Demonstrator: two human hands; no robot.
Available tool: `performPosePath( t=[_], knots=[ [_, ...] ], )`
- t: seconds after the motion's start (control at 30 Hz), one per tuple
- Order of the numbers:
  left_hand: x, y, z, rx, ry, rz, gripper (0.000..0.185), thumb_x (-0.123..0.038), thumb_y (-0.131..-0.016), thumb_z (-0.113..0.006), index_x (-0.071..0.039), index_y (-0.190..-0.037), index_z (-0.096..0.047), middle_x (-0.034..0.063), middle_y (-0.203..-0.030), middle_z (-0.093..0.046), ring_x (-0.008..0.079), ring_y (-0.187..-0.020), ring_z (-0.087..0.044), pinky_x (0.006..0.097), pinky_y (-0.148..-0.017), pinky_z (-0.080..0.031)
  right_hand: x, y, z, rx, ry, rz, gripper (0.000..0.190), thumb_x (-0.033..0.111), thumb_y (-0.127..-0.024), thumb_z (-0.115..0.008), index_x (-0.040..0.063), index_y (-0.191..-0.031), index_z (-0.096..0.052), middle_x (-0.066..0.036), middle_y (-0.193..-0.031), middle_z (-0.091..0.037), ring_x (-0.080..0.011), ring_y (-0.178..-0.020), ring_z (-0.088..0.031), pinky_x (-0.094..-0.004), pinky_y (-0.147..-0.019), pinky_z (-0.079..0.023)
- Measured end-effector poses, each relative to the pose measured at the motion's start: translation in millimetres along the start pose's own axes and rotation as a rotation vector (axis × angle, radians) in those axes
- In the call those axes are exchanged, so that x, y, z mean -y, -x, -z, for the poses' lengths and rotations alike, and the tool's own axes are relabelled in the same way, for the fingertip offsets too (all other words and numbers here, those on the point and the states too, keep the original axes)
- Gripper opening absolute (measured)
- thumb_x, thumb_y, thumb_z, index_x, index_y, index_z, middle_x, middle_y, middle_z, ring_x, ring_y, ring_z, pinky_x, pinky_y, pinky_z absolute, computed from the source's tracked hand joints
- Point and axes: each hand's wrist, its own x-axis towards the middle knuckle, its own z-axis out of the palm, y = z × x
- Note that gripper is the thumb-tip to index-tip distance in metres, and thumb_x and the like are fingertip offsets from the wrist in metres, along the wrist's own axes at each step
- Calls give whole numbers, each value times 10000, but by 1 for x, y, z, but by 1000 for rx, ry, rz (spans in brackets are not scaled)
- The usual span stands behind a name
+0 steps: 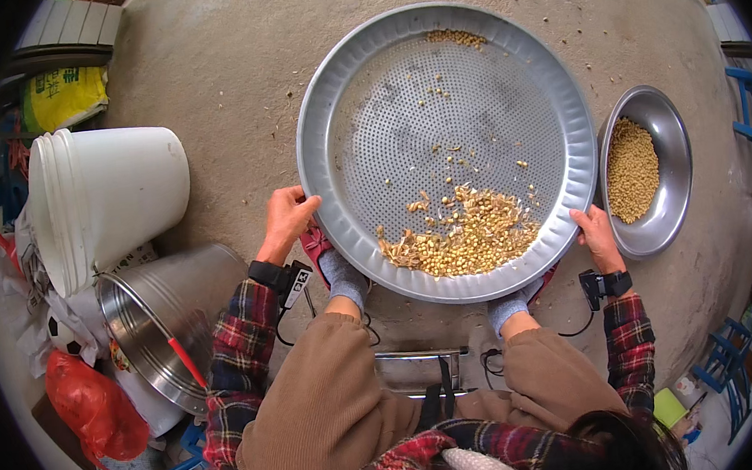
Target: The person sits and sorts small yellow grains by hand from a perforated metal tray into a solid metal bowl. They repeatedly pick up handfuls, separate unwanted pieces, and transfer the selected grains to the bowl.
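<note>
A large round metal sieve [399, 107] with a perforated bottom and a fluted rim is held before me. My left hand [289, 222] grips its left rim, thumb on top. On the opposite side my right hand [598, 234] grips the lower right rim, also with the thumb above. Soybeans mixed with dry husks [472, 234] are heaped on the side nearest me. A smaller cluster of beans [456, 38] lies against the far edge, and single beans are scattered between. The fingers under the rim are hidden.
Right of the sieve stands a metal basin [675, 201] partly filled with soybeans [632, 168]. At left lie a white plastic bucket [127, 182] and a tilted steel pail [188, 289], near a red plastic bag [91, 406] and a yellow sack [67, 97]. Loose beans dot the concrete floor [223, 61].
</note>
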Motion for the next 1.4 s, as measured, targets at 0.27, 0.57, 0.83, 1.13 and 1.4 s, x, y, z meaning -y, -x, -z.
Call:
performPosePath(
  t=[0.27, 0.57, 0.83, 1.13, 1.4],
  knots=[
    [33, -22, -10, 99, -190, -52, 232, -46, -725, -584, 100, -905, -599, 100, -735, -641, 171, -548, -617, 300, -492, -513, 42, 5, -18, -421, 842, 530, 464, 112, -828, -593, -80, -1216, -427, -282, -989, -590, -455, -918, -565, -447, -820, -462],
    [36, -21, -11, 182, -153, 13, 234, -50, -725, -556, 90, -909, -588, 117, -707, -634, 173, -548, -626, 303, -481, -506, 135, -177, -111, -480, 846, 806, 317, 196, -863, -596, -13, -1037, -434, -271, -929, -536, -435, -788, -588, -497, -674, -495],
    [28, -21, -8, 205, -146, 70, 207, -112, -695, -584, 50, -825, -596, 137, -642, -639, 224, -559, -653, 344, -571, -511, 178, -230, -202, -496, 1000, 907, 376, 325, -844, -630, 13, -960, -455, -221, -878, -530, -388, -707, -636, -451, -563, -542],
    [38, -22, -11, 129, -244, -38, 211, -115, -723, -590, 58, -843, -597, 113, -631, -629, 181, -524, -636, 305, -495, -493, 180, -235, -261, -470, 1257, 1248, 75, 69, -814, -517, 55, -879, -481, -124, -758, -535, -253, -566, -651, -323, -470, -549],
    [-25, -19, 19, -111, -405, -158, 344, -205, -781, -607, 56, -1005, -613, 153, -731, -652, 205, -703, -662, 345, -654, -510, 155, -215, -247, -180, 1263, 1381, 16, 51, -810, -519, 55, -819, -507, -103, -717, -559, -223, -577, -658, -302, -474, -545]
  ],
)
